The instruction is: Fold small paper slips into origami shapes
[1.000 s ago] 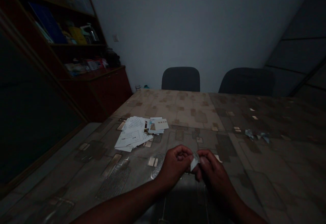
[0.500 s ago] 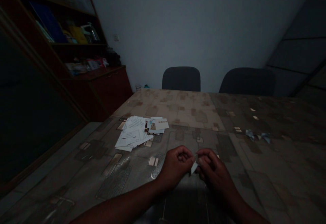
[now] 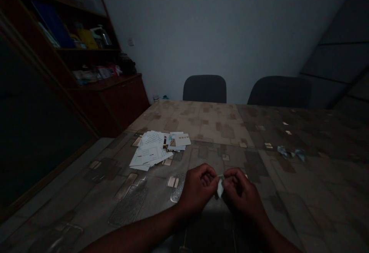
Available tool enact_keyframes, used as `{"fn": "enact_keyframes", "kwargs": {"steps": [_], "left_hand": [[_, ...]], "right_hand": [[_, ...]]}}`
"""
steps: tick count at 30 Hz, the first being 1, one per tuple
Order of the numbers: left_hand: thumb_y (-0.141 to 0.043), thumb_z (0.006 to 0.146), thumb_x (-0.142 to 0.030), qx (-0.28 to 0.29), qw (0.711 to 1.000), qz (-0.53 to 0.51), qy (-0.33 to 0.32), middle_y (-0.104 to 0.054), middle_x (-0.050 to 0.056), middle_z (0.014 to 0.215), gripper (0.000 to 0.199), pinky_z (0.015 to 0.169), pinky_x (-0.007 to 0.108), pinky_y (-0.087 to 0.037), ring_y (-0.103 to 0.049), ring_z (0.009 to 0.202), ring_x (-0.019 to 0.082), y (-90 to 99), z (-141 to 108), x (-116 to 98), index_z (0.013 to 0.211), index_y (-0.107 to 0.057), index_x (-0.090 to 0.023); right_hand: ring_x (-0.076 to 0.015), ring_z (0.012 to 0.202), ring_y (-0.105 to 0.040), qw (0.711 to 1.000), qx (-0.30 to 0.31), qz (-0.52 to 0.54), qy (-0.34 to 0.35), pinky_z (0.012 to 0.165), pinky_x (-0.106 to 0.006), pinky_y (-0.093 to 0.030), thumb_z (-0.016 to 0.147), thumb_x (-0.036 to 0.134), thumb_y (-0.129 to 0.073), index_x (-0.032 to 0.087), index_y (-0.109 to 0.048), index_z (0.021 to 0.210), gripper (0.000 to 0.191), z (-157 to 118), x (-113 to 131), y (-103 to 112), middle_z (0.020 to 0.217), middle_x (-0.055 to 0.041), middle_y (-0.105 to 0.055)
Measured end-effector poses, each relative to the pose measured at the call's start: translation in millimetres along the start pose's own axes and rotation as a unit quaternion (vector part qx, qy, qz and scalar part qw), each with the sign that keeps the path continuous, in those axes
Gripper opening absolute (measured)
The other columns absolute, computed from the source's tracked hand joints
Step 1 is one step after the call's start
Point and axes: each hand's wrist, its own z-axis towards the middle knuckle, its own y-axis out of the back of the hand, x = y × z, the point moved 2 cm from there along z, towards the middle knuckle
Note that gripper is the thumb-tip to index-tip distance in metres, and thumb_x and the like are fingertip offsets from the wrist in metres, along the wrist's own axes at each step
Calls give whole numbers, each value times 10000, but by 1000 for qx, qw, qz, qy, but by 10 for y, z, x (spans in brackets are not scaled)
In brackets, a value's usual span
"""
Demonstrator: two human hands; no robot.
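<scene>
Now hanging straighter: pale papery scrap [image 3: 220, 189], pinched by fingers of left hand [image 3: 198, 187] and right hand [image 3: 242, 192], right of card pile [image 3: 152, 152]; probably light, easily creased, best held by edges.

No lettering can be read: the flat white paper sheets [image 3: 151, 151] piled on the patterned brown tabletop [image 3: 198, 119] bear lines of dark print, too small and dim to make out.
</scene>
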Motion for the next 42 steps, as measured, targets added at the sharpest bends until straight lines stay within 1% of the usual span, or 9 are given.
{"fn": "enact_keyframes", "kwargs": {"steps": [5,9,16,19,25,29,34,38,42], "left_hand": [[-602,725,-121,8,994,74,-82,-518,-39,586,67,508,175,-353,-470,529,93,-18,-44,16,671,-577,-151],[-613,740,-134,12,994,77,-73,-521,-40,596,54,502,171,-353,-472,534,93,-31,-35,56,699,-582,-152],[-610,790,-171,18,995,72,-61,-548,-34,633,32,514,175,-371,-499,552,99,-17,-27,49,815,-623,-156],[-601,785,-146,16,990,106,-91,-555,-28,646,43,531,185,-378,-509,560,104,-14,-41,51,816,-628,-158],[-595,785,-129,11,980,130,-153,-581,-10,702,69,571,200,-379,-523,595,110,4,-48,29,814,-648,-164],[-575,797,-154,0,994,67,-86,-556,-24,648,72,543,192,-369,-505,572,107,19,-25,15,758,-635,-160],[-615,762,-214,-5,998,-47,31,-522,-43,588,74,497,184,-349,-477,526,98,11,16,11,717,-607,-156],[-661,721,-272,17,990,-118,73,-508,-54,553,144,470,185,-340,-483,485,93,-11,28,-9,705,-576,-157],[-695,701,-321,38,981,-173,83,-508,-59,545,213,456,185,-339,-466,454,81,-17,23,-36,698,-559,-156]], "right_hand": [[-143,534,-503,996,-24,-86,25,495,-228,-382,797,302,-539,206,-537,788,96,26,-23,-16,596,37,-524],[-138,510,-500,992,-37,-115,41,493,-226,-368,781,281,-539,209,-528,750,79,27,10,-16,563,48,-507],[-124,472,-445,998,-53,-14,-20,461,-211,-303,751,337,-566,217,-506,721,138,-5,68,-74,521,68,-476],[-120,482,-456,997,-64,32,-40,475,-209,-314,737,333,-586,216,-504,707,146,-13,89,-98,529,65,-498],[-104,459,-443,989,-41,120,-77,448,-193,-298,743,369,-640,222,-479,703,222,-15,84,-129,519,76,-504],[-92,421,-392,979,17,185,-85,431,-195,-285,826,488,-594,214,-508,802,289,-5,54,-119,518,80,-490],[-114,473,-453,976,59,192,-78,487,-226,-346,842,580,-577,184,-560,975,418,14,24,-81,574,52,-537],[-113,478,-448,971,78,207,-86,499,-227,-349,838,606,-581,185,-549,982,445,3,42,-85,554,62,-523],[-130,506,-480,962,86,242,-91,518,-241,-374,864,621,-520,185,-552,986,454,-17,82,-82,563,41,-555]]}}
